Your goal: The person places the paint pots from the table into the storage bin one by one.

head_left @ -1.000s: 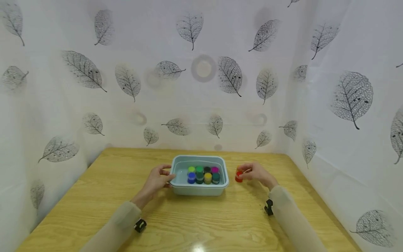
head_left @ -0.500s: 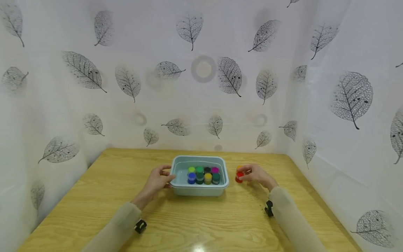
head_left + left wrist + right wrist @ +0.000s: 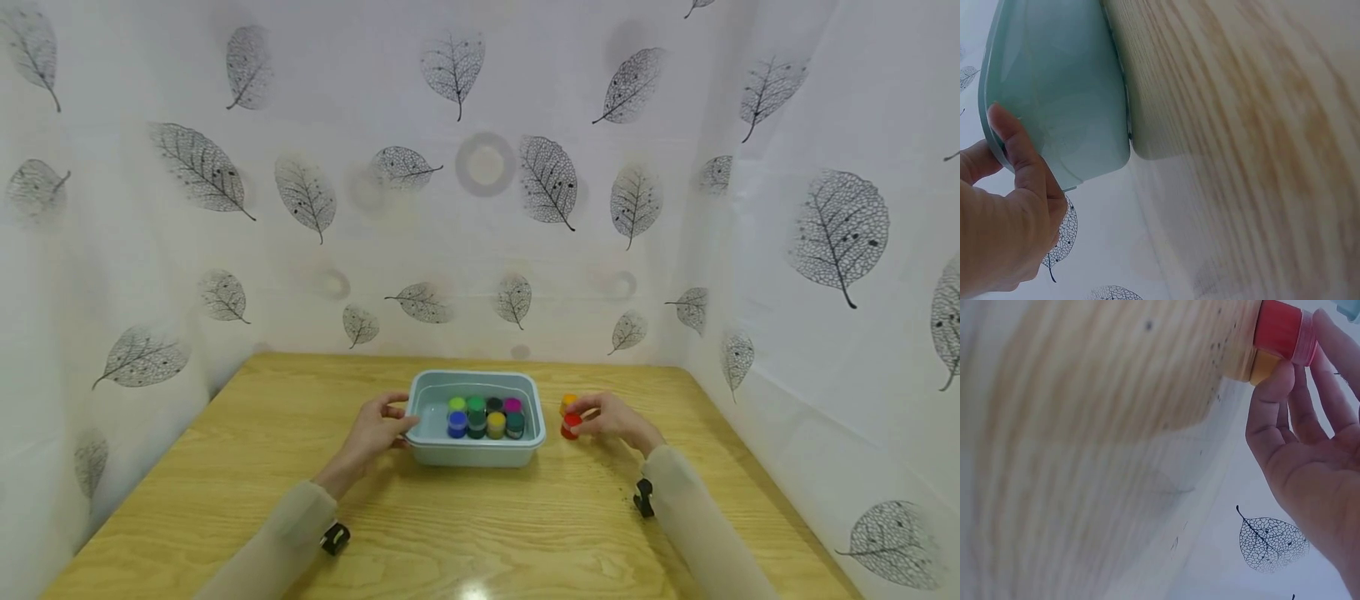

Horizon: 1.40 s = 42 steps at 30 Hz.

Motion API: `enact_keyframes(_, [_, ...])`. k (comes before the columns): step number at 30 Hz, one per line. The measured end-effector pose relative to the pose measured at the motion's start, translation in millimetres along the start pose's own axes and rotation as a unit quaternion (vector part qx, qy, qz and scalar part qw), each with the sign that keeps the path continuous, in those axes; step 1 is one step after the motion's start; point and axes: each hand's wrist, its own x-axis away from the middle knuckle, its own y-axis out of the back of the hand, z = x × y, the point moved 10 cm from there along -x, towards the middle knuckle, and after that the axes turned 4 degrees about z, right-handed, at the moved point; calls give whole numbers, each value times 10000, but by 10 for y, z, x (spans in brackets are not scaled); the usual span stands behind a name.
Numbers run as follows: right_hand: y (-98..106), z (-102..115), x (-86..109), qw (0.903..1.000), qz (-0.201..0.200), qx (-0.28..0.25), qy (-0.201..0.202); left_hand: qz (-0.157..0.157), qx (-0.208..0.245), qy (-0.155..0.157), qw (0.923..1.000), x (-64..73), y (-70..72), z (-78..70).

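In the head view my left hand (image 3: 381, 425) grips the left rim of a pale blue-green plastic basin (image 3: 472, 457). The left wrist view has the thumb over the rim of the basin (image 3: 1072, 94) and the other fingers behind it. To the basin's right, my right hand (image 3: 611, 419) pinches a small red paint pot (image 3: 571, 427) between thumb and fingertips. Close behind that pot stands an orange paint pot (image 3: 568, 403). In the right wrist view the red pot (image 3: 1277, 328) partly covers the orange pot (image 3: 1264, 367).
Inside the basin stand several small paint pots, among them a blue pot (image 3: 457, 425), a yellow pot (image 3: 496, 425) and a magenta-lidded pot (image 3: 512, 405). All rests on a wood-grain table (image 3: 450, 533). A white leaf-print curtain (image 3: 420, 233) hangs around the back and sides.
My right hand has drawn the red pot slightly toward me, so more of the orange pot behind it shows. My left hand and the basin have stayed put.
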Motion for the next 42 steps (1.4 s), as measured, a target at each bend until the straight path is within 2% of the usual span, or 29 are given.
enact_keyframes(9, [-42,14,-8,9995,252,163,79,-18,-1,-23,10000,-1,-6,-14])
enact_keyframes(17, [-38,33,-17,9990,212,384,15,-4,14,-15,10000,-15,-12,-9])
enact_keyframes(24, [-10,121,-29,9998,150,-10,137,-25,12,-38,10000,-8,-13,-14])
enact_keyframes(35, [-5,446,-31,9945,23,-733,745,-58,23,-33,10000,3,1,-1])
enact_keyframes(42, [-20,579,-41,9942,-209,-639,835,-56,14,-69,10000,12,6,-9])
